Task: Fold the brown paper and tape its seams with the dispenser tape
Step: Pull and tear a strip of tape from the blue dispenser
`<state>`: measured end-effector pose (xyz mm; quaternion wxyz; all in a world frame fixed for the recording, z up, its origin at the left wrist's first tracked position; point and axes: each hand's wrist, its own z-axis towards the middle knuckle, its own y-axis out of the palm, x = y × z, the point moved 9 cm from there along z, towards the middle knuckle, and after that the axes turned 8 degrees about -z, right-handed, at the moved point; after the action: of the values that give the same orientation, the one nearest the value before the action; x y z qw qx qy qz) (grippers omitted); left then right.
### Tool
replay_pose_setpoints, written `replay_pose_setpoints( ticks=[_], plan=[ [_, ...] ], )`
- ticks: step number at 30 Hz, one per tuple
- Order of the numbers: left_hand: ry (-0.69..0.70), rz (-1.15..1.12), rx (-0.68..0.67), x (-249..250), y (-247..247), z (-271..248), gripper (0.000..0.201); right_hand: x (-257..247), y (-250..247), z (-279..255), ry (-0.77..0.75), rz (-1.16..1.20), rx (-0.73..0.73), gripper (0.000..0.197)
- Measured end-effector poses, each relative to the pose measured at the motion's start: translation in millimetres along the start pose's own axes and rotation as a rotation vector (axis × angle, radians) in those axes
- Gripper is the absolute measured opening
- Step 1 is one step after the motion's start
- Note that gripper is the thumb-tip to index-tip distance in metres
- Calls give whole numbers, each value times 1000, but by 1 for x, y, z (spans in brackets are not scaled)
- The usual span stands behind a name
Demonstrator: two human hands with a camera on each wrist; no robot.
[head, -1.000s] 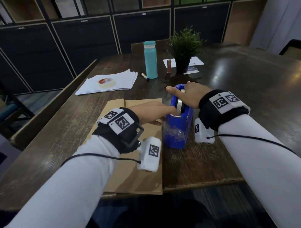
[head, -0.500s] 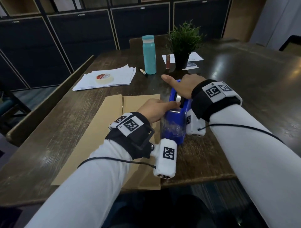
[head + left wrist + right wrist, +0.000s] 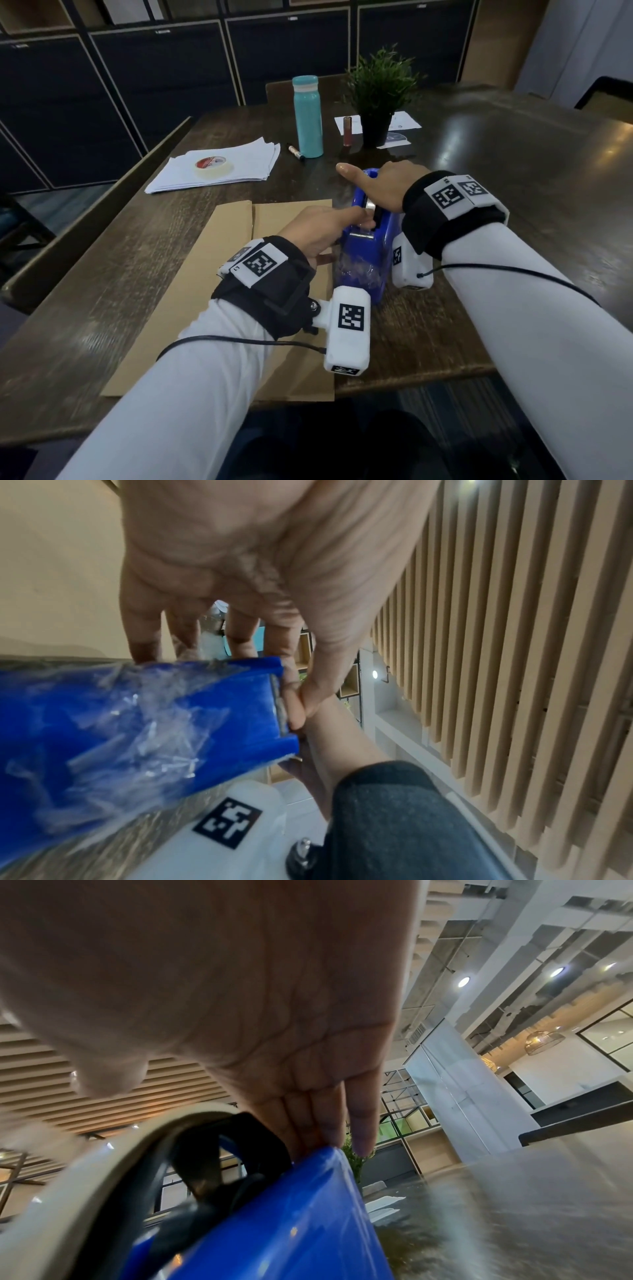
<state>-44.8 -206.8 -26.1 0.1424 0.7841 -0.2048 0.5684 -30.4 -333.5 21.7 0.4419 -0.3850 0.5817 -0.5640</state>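
Observation:
The brown paper [image 3: 219, 274] lies folded flat on the dark table, its long flap seam running away from me. Right of it stands the blue tape dispenser [image 3: 363, 270], with crumpled clear tape stuck on its near end. My left hand [image 3: 363, 219] reaches over the paper to the dispenser. In the left wrist view, the left hand [image 3: 296, 704] pinches thumb against forefinger at the cutter of the dispenser [image 3: 137, 723]; the clear tape end itself is hard to make out. My right hand [image 3: 376, 178] rests flat on top of the dispenser [image 3: 291, 1218], fingers [image 3: 325, 1123] straight beside the tape roll [image 3: 103, 1150].
At the back left, a stack of white sheets [image 3: 246, 161] carries a loose tape roll [image 3: 212, 168]. Behind the dispenser stand a teal bottle [image 3: 308, 116], a marker [image 3: 296, 152], a brown tube [image 3: 347, 130] and a potted plant [image 3: 376, 96]. The table's front edge [image 3: 411, 373] is close.
Both hands have stayed on the dispenser. The left wrist has shifted slightly right along the paper, and the view has tilted a little.

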Motion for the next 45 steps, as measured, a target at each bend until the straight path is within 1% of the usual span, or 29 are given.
replay_pose_setpoints(
  ticks=[3,5,9,13,16,20,30,36,45],
  plan=[
    [2,-51,-13,3,-3,-1,23,-1,0,-1,1,-9,-9,82],
    [11,-80,-29,7,-4,-1,17,-2,1,-1,2,-16,-20,82],
    [41,-39,-62,7,-2,-2,26,-2,1,0,-1,-22,-23,81],
    [37,-36,-66,-2,-5,-4,9,-1,2,2,-2,-20,-23,81],
    [53,-32,-69,-2,-7,-6,18,-2,0,0,-9,-29,-20,80],
    [48,-28,-77,-4,-6,-8,9,-2,1,0,-10,-26,-20,78],
    [60,-39,-78,-14,-5,-12,13,-2,1,1,5,-27,-23,80],
    [78,-87,-114,-15,-2,-15,9,-3,1,0,3,-29,-29,77],
    [148,21,-87,-16,-3,-15,15,-3,1,0,3,-26,-26,75]
  ],
)
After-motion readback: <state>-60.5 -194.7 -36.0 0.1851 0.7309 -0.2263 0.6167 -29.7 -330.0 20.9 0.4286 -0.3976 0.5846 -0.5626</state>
